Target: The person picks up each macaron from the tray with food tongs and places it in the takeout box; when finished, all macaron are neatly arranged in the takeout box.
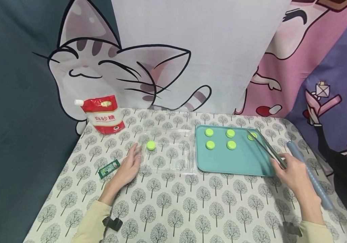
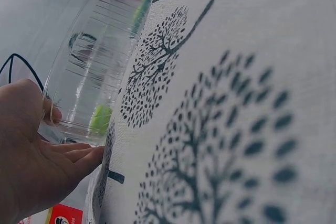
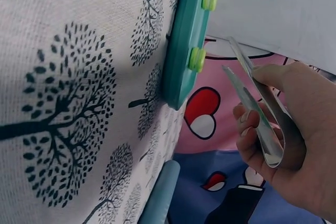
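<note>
Your right hand (image 1: 295, 172) pinches the tongs (image 3: 273, 156), tips parted over the top-right macaron (image 1: 250, 137) on the tray (image 1: 237, 162), right of frame; your left hand (image 1: 130, 162) pinches the box (image 1: 173, 171), mid-frame. Centre the tips, squeeze lightly, steady the box.

A round-cornered surface (image 1: 161, 184) covered in white cloth printed with dark grey trees (image 1: 175, 216) stands before a white fabric backdrop (image 1: 222, 50) bearing a grey-striped cartoon cat (image 1: 88, 64); dark teal fabric (image 1: 15, 118) hangs left, pink-and-violet cartoon-printed cloth (image 1: 334, 47) right.
</note>
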`<action>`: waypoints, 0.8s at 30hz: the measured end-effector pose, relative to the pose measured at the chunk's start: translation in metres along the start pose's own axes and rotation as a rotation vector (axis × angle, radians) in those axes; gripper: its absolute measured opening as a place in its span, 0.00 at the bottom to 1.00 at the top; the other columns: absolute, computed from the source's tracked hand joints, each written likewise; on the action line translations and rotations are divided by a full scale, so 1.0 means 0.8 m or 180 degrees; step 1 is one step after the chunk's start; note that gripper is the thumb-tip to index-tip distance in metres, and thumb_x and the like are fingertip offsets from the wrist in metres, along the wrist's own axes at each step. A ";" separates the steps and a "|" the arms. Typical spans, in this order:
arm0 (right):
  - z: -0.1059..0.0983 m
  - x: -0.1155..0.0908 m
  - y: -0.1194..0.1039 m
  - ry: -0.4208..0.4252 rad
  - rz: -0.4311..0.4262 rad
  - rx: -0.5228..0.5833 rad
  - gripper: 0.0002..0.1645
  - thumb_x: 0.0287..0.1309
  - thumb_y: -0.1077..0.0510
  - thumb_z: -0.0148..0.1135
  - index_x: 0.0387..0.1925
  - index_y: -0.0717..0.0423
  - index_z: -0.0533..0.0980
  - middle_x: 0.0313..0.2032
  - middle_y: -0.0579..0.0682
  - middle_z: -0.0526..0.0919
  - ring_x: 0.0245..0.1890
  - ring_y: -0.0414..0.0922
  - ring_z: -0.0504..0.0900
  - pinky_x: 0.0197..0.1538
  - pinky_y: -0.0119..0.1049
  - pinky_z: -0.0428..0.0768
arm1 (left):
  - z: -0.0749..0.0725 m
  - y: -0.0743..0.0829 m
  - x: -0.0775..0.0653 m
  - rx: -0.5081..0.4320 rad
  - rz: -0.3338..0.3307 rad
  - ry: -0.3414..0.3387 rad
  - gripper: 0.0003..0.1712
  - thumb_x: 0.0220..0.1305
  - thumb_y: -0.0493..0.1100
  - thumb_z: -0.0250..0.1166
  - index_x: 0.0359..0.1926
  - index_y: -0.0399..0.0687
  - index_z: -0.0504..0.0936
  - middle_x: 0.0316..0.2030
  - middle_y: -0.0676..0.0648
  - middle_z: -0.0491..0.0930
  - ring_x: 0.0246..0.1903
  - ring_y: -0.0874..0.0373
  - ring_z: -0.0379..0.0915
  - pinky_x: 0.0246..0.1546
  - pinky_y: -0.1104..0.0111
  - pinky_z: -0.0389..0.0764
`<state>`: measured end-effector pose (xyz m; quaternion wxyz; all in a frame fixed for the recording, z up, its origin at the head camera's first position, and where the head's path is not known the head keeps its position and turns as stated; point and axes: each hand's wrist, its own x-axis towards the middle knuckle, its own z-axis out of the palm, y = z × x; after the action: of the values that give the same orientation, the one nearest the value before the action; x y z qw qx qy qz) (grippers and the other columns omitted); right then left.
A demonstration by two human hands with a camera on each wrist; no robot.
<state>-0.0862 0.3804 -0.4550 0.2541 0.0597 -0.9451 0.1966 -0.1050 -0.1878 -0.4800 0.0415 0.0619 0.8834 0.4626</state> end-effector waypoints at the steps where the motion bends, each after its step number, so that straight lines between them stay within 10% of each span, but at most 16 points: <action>1: 0.000 0.000 0.001 -0.0051 0.0050 -0.0020 0.19 0.56 0.61 0.68 0.43 0.75 0.77 0.28 0.72 0.82 0.22 0.67 0.78 0.33 0.68 0.76 | 0.000 0.000 0.000 0.0002 0.0011 -0.0001 0.35 0.81 0.43 0.43 0.80 0.38 0.41 0.77 0.37 0.57 0.76 0.39 0.55 0.78 0.46 0.52; 24: 0.008 -0.008 0.019 -0.0578 0.0303 -0.0193 0.18 0.61 0.60 0.67 0.42 0.74 0.77 0.24 0.65 0.81 0.21 0.57 0.77 0.27 0.59 0.76 | 0.000 0.000 0.000 -0.0021 0.0050 0.0014 0.35 0.81 0.42 0.44 0.80 0.37 0.43 0.76 0.37 0.59 0.74 0.39 0.59 0.77 0.46 0.56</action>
<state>-0.0871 0.3916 -0.4686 0.1595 0.0246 -0.9715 0.1735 -0.1048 -0.1880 -0.4799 0.0362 0.0676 0.8815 0.4660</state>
